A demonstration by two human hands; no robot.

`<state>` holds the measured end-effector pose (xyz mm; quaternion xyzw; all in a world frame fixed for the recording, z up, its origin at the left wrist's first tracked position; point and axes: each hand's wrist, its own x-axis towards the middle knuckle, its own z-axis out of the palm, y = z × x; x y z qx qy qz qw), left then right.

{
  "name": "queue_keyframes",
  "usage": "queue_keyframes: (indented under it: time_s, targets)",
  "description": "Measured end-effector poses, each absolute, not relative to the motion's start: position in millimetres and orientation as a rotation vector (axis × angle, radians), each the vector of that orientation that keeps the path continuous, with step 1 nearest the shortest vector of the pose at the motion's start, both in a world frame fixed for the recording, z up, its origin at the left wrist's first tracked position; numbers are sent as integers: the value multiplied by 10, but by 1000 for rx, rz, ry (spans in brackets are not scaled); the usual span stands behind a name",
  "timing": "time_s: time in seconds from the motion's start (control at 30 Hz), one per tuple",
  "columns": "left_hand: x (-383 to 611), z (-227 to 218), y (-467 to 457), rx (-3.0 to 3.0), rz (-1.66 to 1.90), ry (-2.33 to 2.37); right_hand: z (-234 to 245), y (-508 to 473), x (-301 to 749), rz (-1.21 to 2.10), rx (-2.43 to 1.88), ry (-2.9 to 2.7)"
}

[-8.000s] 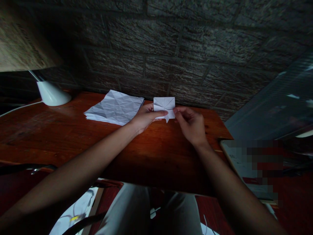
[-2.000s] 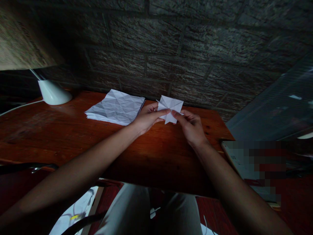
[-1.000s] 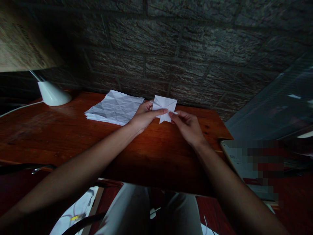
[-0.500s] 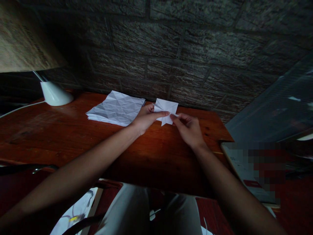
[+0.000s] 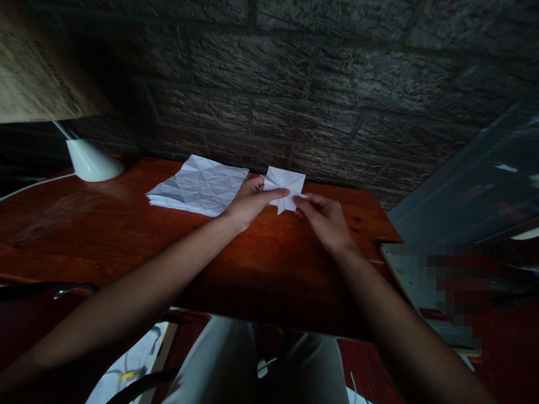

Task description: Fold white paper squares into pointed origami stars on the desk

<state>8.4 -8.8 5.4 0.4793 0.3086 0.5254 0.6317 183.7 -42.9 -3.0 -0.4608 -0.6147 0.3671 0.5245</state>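
Observation:
A small folded piece of white paper (image 5: 288,178) is held up over the far part of the table, with creases fanning out across it and pointed flaps at its lower edge. My left hand (image 5: 249,202) grips it from the left, thumb lying across the front and fingers partly hidden behind. On the other side, my right hand (image 5: 323,216) pinches the lower right flap between thumb and fingers. Just left of my left hand lies a stack of white paper sheets (image 5: 197,185), the top one covered in a grid of creases.
The wooden table (image 5: 105,235) runs along a dark brick wall (image 5: 273,73). At its left end stands a lamp with a white base (image 5: 93,161) and a cord. A flat pale board (image 5: 415,275) leans by the right edge. Below sits a white open box (image 5: 162,353).
My left thumb has slid slightly left on the folded paper. Both hands still hold it in nearly the same place, and the view has shifted very little.

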Motion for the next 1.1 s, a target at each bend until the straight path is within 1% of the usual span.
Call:
queue_keyframes:
  time_s: [0.43, 0.63, 0.7, 1.1]
  targets:
    - [90, 44, -85, 1143, 1236, 711, -2, -443, 1834, 867, -1065, -1402]
    - [97, 54, -93, 1102, 1287, 686, -5, -441, 1805, 1056, -1038, -1368]
    - [95, 51, -91, 1120, 1295, 690, -4, -446, 1803, 1075, -1037, -1377]
    - [32, 94, -73, 1233, 1186, 690, -26, -401, 1857, 825, -1057, -1452]
